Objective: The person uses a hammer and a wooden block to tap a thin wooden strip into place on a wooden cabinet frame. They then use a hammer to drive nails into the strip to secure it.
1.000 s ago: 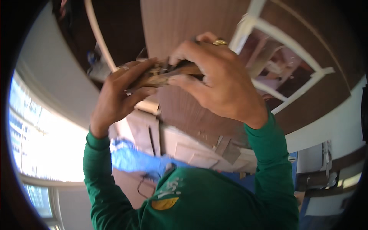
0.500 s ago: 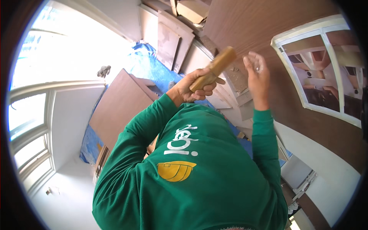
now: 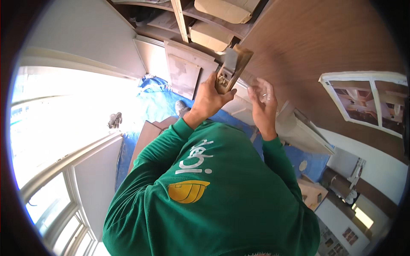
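My left hand (image 3: 208, 99) is closed round the near end of a wooden hand plane (image 3: 240, 68), held up and tilted in front of my chest. A grey metal blade stands out of the plane's body, and pale bits that look like shavings sit in its opening. To the right of the plane, my right hand (image 3: 263, 104) is raised with its fingers loosely curled and apart. It does not touch the plane, and pale marks show on its fingers.
Boards (image 3: 183, 72) lean beyond my hands, below shelves holding cardboard-wrapped packages (image 3: 211, 36). Blue sheeting (image 3: 156, 102) covers the floor. A wood-grain panel (image 3: 299, 55) with taped pictures (image 3: 363, 100) stands at right; windows (image 3: 49, 200) are at left. A brown board (image 3: 145, 136) lies by my left arm.
The plane has turned in my left hand, so its blade and opening now show. My right hand has moved left and lower. The whole view has shifted.
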`<state>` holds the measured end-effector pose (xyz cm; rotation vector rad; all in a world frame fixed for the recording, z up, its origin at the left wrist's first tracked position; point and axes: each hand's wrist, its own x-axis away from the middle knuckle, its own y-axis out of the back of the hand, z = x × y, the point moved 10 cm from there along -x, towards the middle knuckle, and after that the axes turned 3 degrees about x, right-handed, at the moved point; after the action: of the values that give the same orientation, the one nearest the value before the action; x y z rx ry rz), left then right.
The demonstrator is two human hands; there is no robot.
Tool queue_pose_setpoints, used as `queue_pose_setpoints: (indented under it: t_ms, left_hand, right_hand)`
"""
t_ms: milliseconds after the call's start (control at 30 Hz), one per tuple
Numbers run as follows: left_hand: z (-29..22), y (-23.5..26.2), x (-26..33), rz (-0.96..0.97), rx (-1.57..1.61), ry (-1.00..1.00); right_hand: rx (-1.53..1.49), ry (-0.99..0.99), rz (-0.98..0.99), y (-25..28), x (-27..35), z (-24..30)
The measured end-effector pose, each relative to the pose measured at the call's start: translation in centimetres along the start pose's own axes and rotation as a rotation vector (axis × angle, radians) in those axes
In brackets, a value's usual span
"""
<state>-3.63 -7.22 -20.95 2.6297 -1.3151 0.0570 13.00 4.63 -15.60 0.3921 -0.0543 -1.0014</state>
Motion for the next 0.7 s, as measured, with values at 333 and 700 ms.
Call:
queue_pose_setpoints:
  t_ms: [333, 700]
  left_hand:
    - [-4.8, 7.3, -5.4, 0.186, -0.668, -0.291]
    - [-1.3, 3.3, -3.6, 0.570, -0.825, -0.081]
  right_hand:
    - [0.710, 0.331, 0.137, -12.2, -1.7, 9.2]
    - [0.663, 0.092, 0.411, -12.3, 0.0, 2.4]
